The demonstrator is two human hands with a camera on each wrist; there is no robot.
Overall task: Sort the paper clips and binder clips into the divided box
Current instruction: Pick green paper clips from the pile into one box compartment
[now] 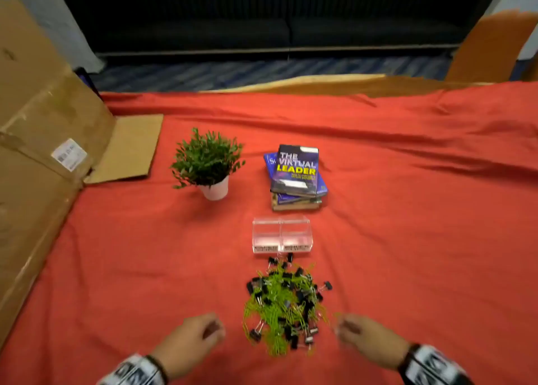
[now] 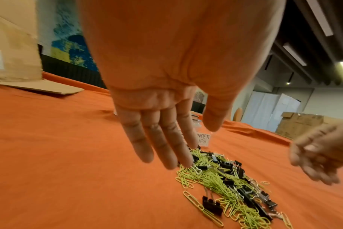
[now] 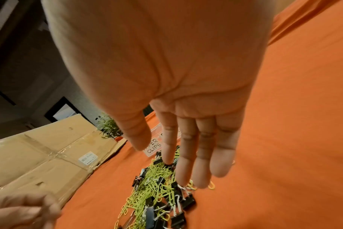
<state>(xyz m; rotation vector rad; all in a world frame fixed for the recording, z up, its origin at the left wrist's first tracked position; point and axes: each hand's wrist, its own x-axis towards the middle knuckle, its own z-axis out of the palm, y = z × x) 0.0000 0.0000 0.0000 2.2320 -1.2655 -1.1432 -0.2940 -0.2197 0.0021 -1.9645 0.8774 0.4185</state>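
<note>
A mixed pile (image 1: 286, 304) of yellow-green paper clips and black binder clips (image 2: 210, 204) lies on the red cloth, just in front of a clear two-part box (image 1: 281, 234) with a label on each half. My left hand (image 1: 203, 336) hovers left of the pile, fingers straight and relaxed (image 2: 162, 145), holding nothing. My right hand (image 1: 353, 333) hovers at the pile's right edge with straight fingers (image 3: 196, 155) above the clips (image 3: 159, 190), also holding nothing. Both box halves look empty in the head view.
A potted green plant (image 1: 208, 163) and a stack of books (image 1: 295, 178) stand behind the box. A large cardboard carton (image 1: 43, 157) lies along the table's left side. Red cloth (image 1: 422, 210) covers the table.
</note>
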